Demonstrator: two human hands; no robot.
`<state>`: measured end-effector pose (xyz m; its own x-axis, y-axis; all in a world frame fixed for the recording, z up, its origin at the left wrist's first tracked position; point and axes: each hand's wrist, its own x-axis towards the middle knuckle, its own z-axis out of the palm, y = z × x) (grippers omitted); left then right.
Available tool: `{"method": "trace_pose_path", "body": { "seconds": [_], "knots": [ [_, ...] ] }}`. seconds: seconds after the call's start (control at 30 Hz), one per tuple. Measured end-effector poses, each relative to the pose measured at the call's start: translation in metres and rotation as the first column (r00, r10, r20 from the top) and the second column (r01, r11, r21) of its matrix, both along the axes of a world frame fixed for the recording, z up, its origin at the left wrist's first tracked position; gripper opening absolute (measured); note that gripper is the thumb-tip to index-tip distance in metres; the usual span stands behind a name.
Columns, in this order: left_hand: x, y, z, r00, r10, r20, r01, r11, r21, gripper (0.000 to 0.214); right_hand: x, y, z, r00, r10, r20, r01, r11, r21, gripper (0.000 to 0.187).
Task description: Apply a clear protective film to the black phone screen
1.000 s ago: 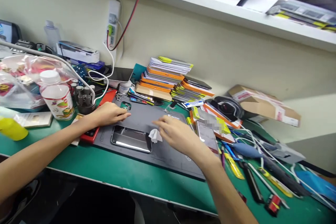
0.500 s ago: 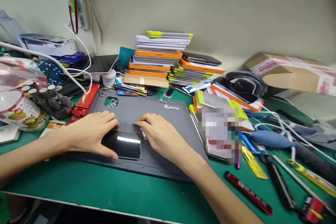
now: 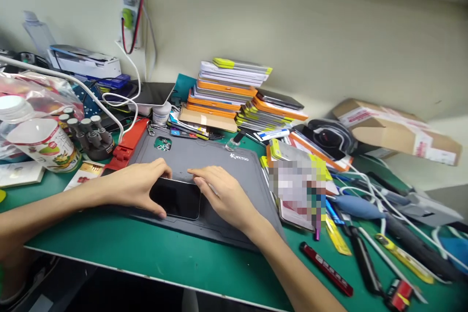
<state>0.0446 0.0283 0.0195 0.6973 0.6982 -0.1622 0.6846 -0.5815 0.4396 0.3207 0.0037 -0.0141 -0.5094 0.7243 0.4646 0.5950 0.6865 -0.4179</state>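
Observation:
A black phone (image 3: 177, 198) lies screen up on a grey work mat (image 3: 204, 156) near the front of the green table. My left hand (image 3: 135, 186) is closed round the phone's left end, fingers over the far edge and thumb at the near edge. My right hand (image 3: 223, 197) lies against the phone's right end with its fingers together, the index finger along the far corner. What is under its palm is hidden.
A drink bottle (image 3: 44, 144), a bit stand (image 3: 91, 134) and a red holder (image 3: 127, 144) stand at the left. Stacked orange and white boxes (image 3: 230, 87) sit behind the mat. At the right are a red pen (image 3: 325, 269), a blue blower (image 3: 356, 206), hand tools and a cardboard box (image 3: 395, 129).
Both hands came onto the phone: the left moved from the mat's far side to grip its left end, the right dropped to its right end. The white wipe is out of sight.

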Motion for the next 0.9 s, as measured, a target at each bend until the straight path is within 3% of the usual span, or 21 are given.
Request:
{"method": "trace_pose_path", "body": {
  "seconds": [0.13,0.33,0.5,0.57,0.67,0.77,0.83,0.9],
  "knots": [
    [-0.004,-0.001,-0.001,0.997,0.055,0.058,-0.049,0.994,-0.094,0.078,-0.003,-0.005,0.006,0.997,-0.01,-0.07,-0.005,0.978,-0.207,0.026],
    [-0.014,0.01,-0.006,0.875,0.165,0.456,-0.019,0.951,-0.308,0.058,-0.006,-0.009,0.016,0.975,-0.087,-0.203,-0.023,0.873,-0.487,0.039],
    [-0.021,0.021,0.004,0.867,0.224,0.444,0.048,0.852,-0.522,0.066,-0.006,-0.008,0.01,0.909,-0.263,-0.323,0.065,0.855,-0.515,0.042],
    [-0.023,0.025,0.006,0.871,0.202,0.448,0.092,0.829,-0.552,0.074,-0.006,-0.005,0.003,0.853,-0.357,-0.38,0.089,0.818,-0.568,0.044],
    [-0.024,0.029,0.006,0.883,0.184,0.433,0.091,0.837,-0.54,0.08,-0.006,-0.001,-0.006,0.762,-0.444,-0.472,0.026,0.748,-0.663,0.048],
    [-0.024,0.029,0.003,0.877,0.22,0.428,0.072,0.819,-0.57,0.08,-0.009,-0.001,-0.011,0.735,-0.457,-0.502,-0.034,0.714,-0.7,0.051],
    [-0.023,0.027,0.001,0.847,0.284,0.448,0.072,0.775,-0.628,0.085,-0.012,-0.002,-0.011,0.7,-0.477,-0.531,-0.086,0.682,-0.727,0.052],
    [-0.023,0.026,-0.001,0.797,0.379,0.47,0.087,0.698,-0.71,0.091,-0.013,-0.003,-0.009,0.639,-0.521,-0.566,-0.159,0.63,-0.76,0.051]
  ]
}}
